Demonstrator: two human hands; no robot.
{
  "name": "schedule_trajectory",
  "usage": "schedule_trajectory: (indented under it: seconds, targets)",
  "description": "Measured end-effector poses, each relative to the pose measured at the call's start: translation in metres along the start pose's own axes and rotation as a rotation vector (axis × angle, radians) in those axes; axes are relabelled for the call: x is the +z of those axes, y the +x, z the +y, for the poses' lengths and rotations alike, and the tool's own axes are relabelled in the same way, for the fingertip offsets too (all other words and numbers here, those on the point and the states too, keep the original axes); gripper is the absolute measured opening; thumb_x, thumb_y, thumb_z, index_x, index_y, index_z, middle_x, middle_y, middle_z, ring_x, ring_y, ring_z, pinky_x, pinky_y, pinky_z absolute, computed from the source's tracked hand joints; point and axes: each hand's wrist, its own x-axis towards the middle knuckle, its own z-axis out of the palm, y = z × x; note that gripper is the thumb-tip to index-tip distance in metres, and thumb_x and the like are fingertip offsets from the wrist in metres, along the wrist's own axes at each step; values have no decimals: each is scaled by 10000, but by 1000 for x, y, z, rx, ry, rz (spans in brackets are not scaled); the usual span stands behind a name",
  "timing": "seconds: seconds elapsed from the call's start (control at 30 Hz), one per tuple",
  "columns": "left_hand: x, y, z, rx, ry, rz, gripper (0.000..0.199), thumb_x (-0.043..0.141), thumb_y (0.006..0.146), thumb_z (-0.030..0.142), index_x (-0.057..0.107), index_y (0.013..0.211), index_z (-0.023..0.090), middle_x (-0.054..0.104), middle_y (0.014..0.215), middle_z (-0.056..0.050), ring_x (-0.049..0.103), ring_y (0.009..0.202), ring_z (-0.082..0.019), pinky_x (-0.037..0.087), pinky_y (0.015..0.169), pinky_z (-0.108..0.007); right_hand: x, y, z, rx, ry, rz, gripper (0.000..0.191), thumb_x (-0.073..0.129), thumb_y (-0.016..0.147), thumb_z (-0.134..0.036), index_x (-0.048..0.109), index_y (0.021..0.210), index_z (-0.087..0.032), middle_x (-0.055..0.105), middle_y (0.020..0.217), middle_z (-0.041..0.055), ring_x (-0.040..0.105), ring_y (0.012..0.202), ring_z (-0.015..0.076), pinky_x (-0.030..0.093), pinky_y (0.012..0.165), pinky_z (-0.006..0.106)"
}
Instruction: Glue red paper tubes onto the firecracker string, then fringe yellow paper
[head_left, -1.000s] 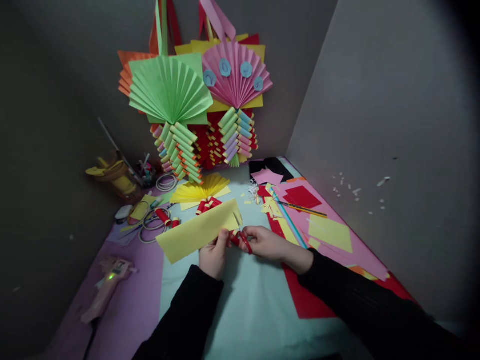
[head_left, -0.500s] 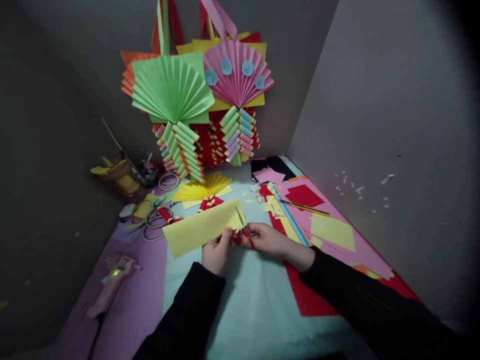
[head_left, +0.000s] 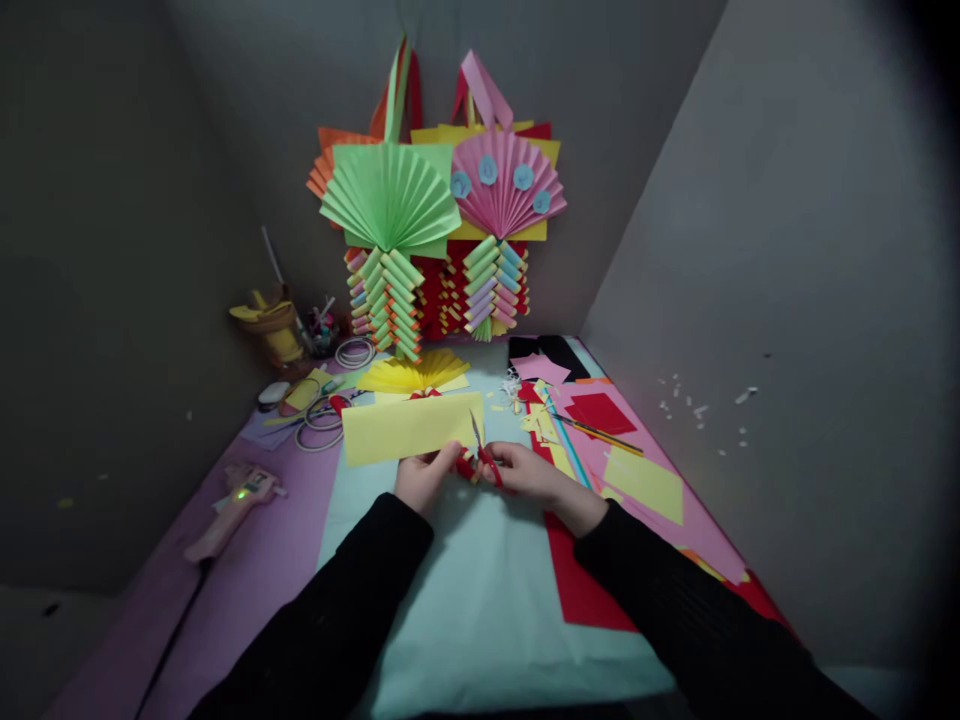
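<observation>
My left hand (head_left: 426, 478) pinches a long yellow paper strip (head_left: 401, 430) near its lower right edge, thumb on top. Red-handled scissors (head_left: 487, 462) are in my right hand (head_left: 525, 474), their blades pointing up at the strip's right end. A narrow sliver of the paper stands to the right of the blades. Below the hands, red paper rolls (head_left: 466, 465) with yellow ends show partly. Behind the strip lies a yellow pleated paper fan (head_left: 416, 372), its lower part covered by the strip.
A glue gun (head_left: 236, 505) with a lit green light rests at left. Green (head_left: 390, 200) and pink (head_left: 508, 185) fan decorations hang at the back. Right of my hands lie a pencil (head_left: 600, 434), yellow paper (head_left: 646, 482) and red sheets (head_left: 581, 580). Cable coils (head_left: 324, 425) sit at left.
The camera view has shifted, so the decorations appear lower and farther right. The yellow strip is now more level. Both hands keep their hold on the paper and scissors.
</observation>
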Motion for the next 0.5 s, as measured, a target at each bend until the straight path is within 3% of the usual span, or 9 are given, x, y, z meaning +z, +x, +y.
schedule_trajectory:
  seconds: [0.3,0.5]
  targets:
    - [-5,4,0,88,-107,109,261,714,685,373,709,691,112,721,705,-93,680,723,-216,515,728,-319,14,1,4,-51,-90,-56,285,703,661,-391,558,753,-163,555,675,-17,454,574,97,330,534,226]
    - [-7,6,-4,121,-114,71,299,683,720,405,726,711,109,739,740,-113,698,750,-241,525,801,-358,20,4,11,-102,-87,-27,236,688,690,-358,563,742,-165,560,654,-27,481,568,99,379,575,239]
